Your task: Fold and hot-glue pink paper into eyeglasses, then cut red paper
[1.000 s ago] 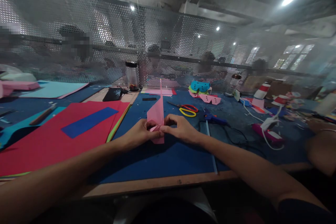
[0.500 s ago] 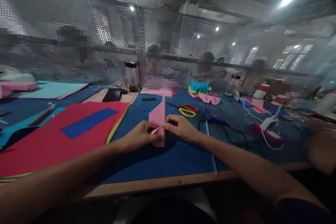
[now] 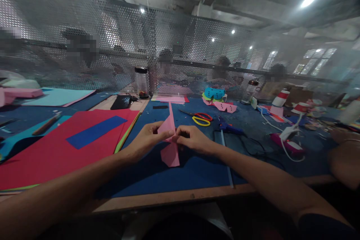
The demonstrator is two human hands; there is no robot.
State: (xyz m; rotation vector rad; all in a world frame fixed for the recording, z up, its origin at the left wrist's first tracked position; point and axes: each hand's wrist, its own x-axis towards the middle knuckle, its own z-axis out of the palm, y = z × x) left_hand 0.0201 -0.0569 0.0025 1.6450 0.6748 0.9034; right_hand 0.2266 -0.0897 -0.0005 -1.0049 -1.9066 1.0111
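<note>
Head view: left hand and right hand have lowered pink paper.

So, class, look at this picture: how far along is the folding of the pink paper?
Done: the pink paper is already creased into a long, narrow, pointed shape. In hand: the left hand and right hand pinch it at its middle, over the blue mat. Left: probably more folds, since its lower end is a broad flap; the scissors and red sheet lie untouched.

Head camera, forward-down, near pink paper
</note>
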